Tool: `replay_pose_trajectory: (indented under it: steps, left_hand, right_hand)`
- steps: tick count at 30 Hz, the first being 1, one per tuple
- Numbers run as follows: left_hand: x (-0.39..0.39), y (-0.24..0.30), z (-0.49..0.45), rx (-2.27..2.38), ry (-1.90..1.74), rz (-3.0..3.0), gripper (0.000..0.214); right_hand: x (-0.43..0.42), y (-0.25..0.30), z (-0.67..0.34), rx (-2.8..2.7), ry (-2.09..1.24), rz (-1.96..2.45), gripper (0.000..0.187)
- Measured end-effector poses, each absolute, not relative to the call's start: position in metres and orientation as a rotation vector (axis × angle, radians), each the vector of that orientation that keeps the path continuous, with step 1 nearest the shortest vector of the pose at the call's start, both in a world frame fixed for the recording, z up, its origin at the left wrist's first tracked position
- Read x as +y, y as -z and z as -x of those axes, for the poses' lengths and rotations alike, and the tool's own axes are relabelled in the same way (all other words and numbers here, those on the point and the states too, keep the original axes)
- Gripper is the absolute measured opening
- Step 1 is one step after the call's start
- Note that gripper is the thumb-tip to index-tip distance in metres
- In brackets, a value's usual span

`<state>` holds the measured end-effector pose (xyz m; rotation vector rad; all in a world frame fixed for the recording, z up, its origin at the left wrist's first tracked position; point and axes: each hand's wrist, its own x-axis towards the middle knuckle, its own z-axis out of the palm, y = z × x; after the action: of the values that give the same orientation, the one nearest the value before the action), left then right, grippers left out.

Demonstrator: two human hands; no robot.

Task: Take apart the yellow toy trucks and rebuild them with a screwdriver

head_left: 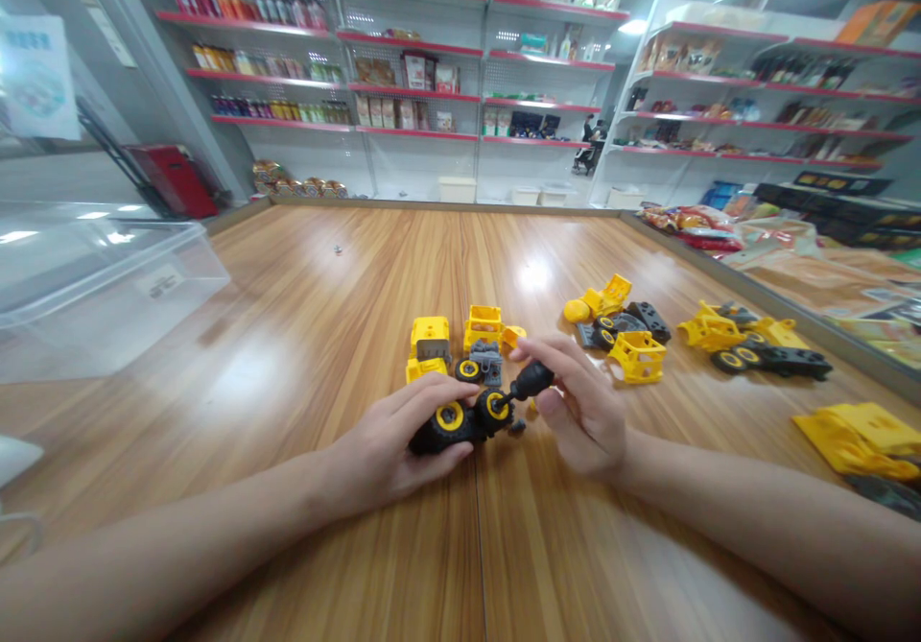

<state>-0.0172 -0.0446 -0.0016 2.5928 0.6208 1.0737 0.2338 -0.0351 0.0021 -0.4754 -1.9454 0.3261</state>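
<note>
Wheeled chassis (450, 417) between left hand (389, 440) and right hand (590, 412), over the table (309, 306).
The screwdriver (533, 379) in the right hand meets the chassis's right wheel (496, 408); a cab (430, 337) stands just behind. Rightward lie part clusters (637, 359), then a truck body (867, 436). A box (107, 301) sits far left, shelves (410, 90) behind the table, packets (701, 225) beyond its right edge.

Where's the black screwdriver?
Head view, just right of centre: the screwdriver is in the right hand, tip at a yellow-hubbed wheel beside the left hand.
</note>
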Motion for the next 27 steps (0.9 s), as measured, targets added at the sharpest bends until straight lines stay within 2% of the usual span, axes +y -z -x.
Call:
replay_pose_trajectory:
  steps: [3,8,13,22,27]
  left_hand:
    - [-0.0445,0.0021,0.0175,0.624,-1.073,-2.594,0.054]
    - [-0.0442,0.0035,0.0184,0.618,-1.064,-2.597,0.055]
    - [-0.0438,0.0033,0.0185,0.623,-1.067,-2.586,0.054]
    - [-0.0433,0.0023,0.0174,0.61,-1.078,-2.582,0.054]
    - [-0.0431,0.0028,0.018,0.619,-1.066,-2.57,0.052]
  right_hand:
    - [-0.0349,-0.0017,-0.234,-1.957,-0.37,0.446,0.05]
    - [-0.0327,-0.0012,-0.2352,-1.942,-0.308,0.433,0.043]
    - [-0.0344,-0.0053,-0.2356,-2.025,-0.306,0.354,0.05]
    - [-0.0346,-0.0052,-0.2344,-2.032,-0.32,0.351,0.047]
    - [-0.0339,-0.0027,-0.2325,-1.972,-0.385,0.378,0.036]
